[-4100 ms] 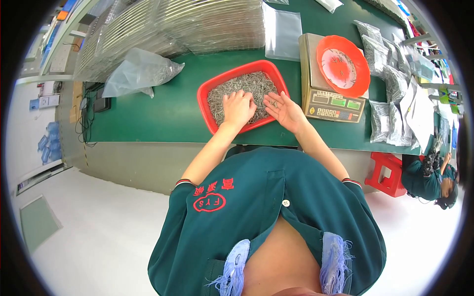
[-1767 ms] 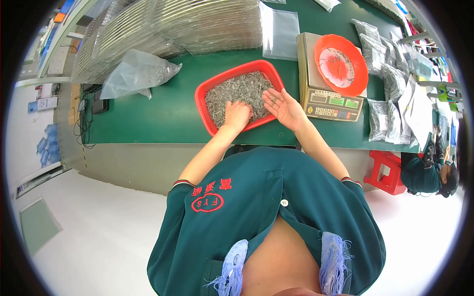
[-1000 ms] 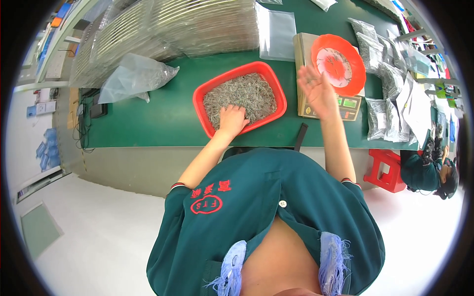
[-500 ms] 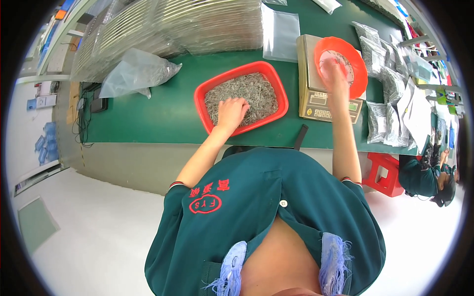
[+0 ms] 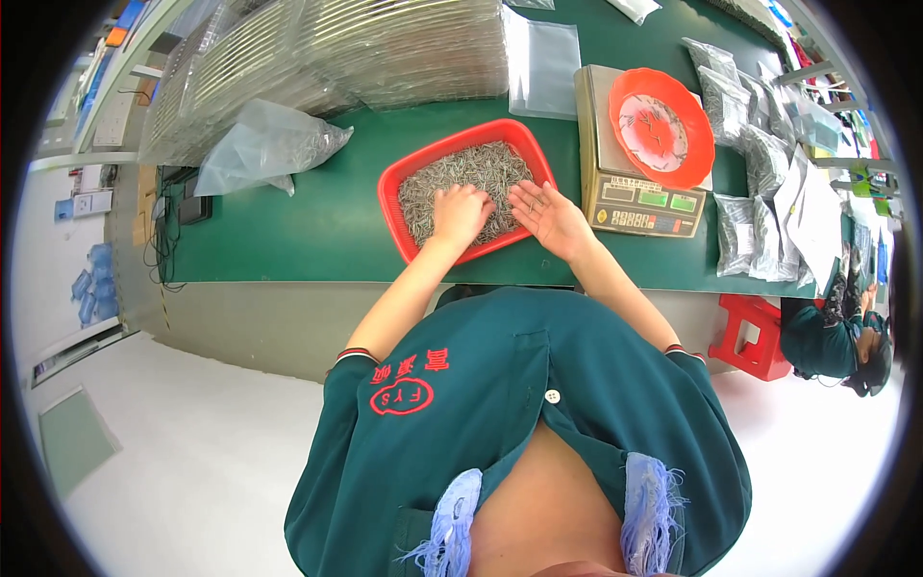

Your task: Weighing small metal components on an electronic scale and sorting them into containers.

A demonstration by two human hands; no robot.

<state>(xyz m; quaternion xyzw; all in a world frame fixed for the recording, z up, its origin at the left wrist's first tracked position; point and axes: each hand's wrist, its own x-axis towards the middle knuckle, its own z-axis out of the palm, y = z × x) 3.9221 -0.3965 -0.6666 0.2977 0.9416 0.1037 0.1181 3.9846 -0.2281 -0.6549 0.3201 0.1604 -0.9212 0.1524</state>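
Note:
A red plastic basket [image 5: 392, 213] on the green table holds a heap of thin grey metal pins [image 5: 481, 165]. My left hand [image 5: 462, 217] is over the heap, back upward, with its fingers curled down against the pins; its fingertips are hidden. At the basket's right rim my right hand [image 5: 553, 221] is turned palm up, fingers stretched out and partly over the pins. Whether small pins lie on that palm I cannot make out. Right of it, an orange-red bowl [image 5: 700, 144] with a few thin pins on its pale patterned bottom rests on a weighing scale [image 5: 615, 204].
Filled clear bags [image 5: 735, 231] and white paper [image 5: 810, 226] lie right of the scale. Stacked plastic-wrapped trays [image 5: 404, 58] stand at the back left, near a partly filled bag [image 5: 264, 144]. A red stool [image 5: 753, 337] and another person [image 5: 817, 337] are beyond the table's right front.
My right hand has come away from the bowl on the scale, moving left and nearer to the basket, and now shows its palm. My left hand has shifted slightly right over the pins.

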